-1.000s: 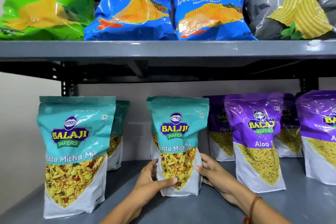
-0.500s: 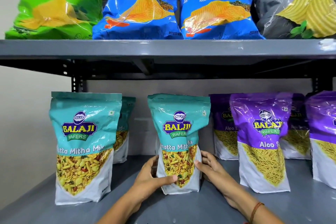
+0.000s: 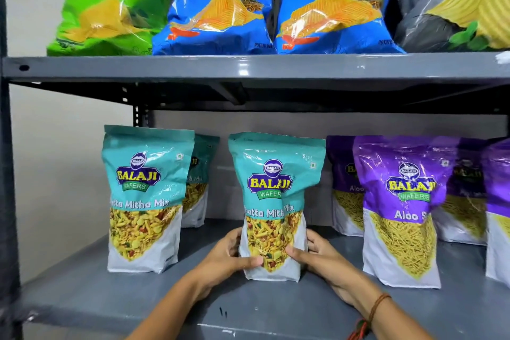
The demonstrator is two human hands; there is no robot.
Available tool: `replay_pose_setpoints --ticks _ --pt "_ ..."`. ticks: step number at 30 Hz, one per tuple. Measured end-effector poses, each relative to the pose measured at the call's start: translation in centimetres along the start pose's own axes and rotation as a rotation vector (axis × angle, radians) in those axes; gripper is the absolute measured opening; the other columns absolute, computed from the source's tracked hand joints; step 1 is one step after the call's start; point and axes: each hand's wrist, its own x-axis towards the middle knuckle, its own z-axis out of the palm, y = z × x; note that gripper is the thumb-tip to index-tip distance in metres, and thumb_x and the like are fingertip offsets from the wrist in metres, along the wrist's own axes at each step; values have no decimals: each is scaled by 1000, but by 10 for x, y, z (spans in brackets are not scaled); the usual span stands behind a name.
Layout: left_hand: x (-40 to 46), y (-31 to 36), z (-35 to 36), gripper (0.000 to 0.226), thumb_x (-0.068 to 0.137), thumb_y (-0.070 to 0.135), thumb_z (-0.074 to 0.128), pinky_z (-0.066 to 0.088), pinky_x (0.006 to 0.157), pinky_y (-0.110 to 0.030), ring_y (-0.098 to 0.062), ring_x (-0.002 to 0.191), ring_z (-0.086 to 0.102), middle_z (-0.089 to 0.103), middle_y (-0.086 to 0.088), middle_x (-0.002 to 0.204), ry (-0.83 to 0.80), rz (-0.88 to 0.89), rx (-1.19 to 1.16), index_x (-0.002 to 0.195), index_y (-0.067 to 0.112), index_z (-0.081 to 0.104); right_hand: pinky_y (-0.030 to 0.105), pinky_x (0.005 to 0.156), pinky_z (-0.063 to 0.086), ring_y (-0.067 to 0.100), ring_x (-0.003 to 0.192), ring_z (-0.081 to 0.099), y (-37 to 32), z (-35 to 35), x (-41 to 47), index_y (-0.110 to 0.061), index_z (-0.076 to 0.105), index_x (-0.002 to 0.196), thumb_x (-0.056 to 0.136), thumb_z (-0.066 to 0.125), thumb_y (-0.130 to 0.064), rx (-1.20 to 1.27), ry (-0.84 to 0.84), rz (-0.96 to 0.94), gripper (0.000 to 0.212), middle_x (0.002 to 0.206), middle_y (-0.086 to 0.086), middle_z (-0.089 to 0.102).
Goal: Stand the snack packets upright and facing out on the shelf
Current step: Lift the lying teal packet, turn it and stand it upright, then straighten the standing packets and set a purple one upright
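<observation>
My left hand (image 3: pixel 225 258) and right hand (image 3: pixel 321 257) each keep a grip on the lower sides of one teal plastic Khatta Mitha Mix pouch (image 3: pixel 276 201), thumbs on its front. It stands upright on the grey metal lower shelf (image 3: pixel 138 298), label facing out, with a vertical crease down its middle. A red-brown thread band (image 3: pixel 378 303) circles my right wrist.

In front of the pouch the shelf is bare to its front edge, and there is open shelf on both sides of my hands.

I count three teal pouches: the one I hold, a second teal pouch (image 3: pixel 146 199) upright near the left post, and a third teal pouch (image 3: pixel 200 182) behind that one. To the right a purple Aloo Sev pouch (image 3: pixel 403 210) stands in front; more purple pouches are behind it and at the right edge, their number unclear.

On the upper shelf (image 3: pixel 248 67) sit four crisp bags: one green bag (image 3: pixel 110 5), two blue bags (image 3: pixel 220 5), one grey bag (image 3: pixel 455 3).
</observation>
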Motion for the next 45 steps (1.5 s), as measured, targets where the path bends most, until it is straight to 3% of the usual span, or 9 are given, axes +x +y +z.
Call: replay_pose_setpoints --ticks 5,10,13,17,20,24,36,40,45 --pt "-9 13 9 76 68 14 86 54 76 -10 0 99 71 70 9 119 45 44 22 135 15 51 42 110 45 16 122 62 -9 4 -8 -21 45 140 64 88 -33 -120 86 -60 89 132 0 66" --pt "-44 26 -19 44 70 44 79 54 96 -29 3 107 63 68 18 116 612 419 229 111 42 62 28 110 36 15 124 48 -30 56 -19 -15 52 132 81 73 -33 -737 780 -797 58 130 2 53" --pt "-59 34 -66 40 73 51 73 53 91 -35 -5 104 60 61 20 106 940 653 446 109 40 59 13 108 29 -5 120 43 -38 122 -19 -27 53 126 81 67 -33 -825 594 -1058 47 122 -13 52" --pt "-74 23 -138 100 59 62 78 38 108 -46 -25 132 39 38 1 138 1074 468 453 141 31 29 20 111 34 -5 133 38 -31 211 23 -42 24 145 76 69 -46 -749 183 -639 82 146 -17 39" --pt "-78 4 -180 136 42 60 86 34 113 -47 -25 138 38 37 -8 151 808 246 400 151 29 13 34 119 29 12 146 28 -13 233 60 -29 7 154 66 78 -45 -578 54 -271 114 161 -5 26" --pt "-76 -16 -208 115 39 47 90 45 91 -21 -8 117 58 58 16 129 380 63 285 138 37 32 41 115 38 18 135 45 8 238 81 -30 22 145 62 85 -31 -426 -14 -4 105 151 0 43" --pt "-66 -19 -214 104 48 39 94 50 99 -36 -15 114 61 62 6 127 257 54 262 136 27 39 34 109 46 4 122 57 13 235 83 -49 46 112 63 88 -28 -351 -9 -12 68 137 -12 58" --pt "-66 -23 -213 120 38 49 91 48 93 -27 -12 116 59 58 10 130 282 105 273 140 29 32 38 110 44 10 130 48 8 242 77 -40 31 133 57 87 -47 -462 49 -62 94 145 -11 46" --pt "-64 -24 -211 133 37 73 76 35 113 -45 -19 140 38 34 3 155 709 245 365 149 32 18 18 96 46 0 126 46 -12 229 42 -39 26 146 75 83 -25 -329 125 -222 92 136 -22 42"
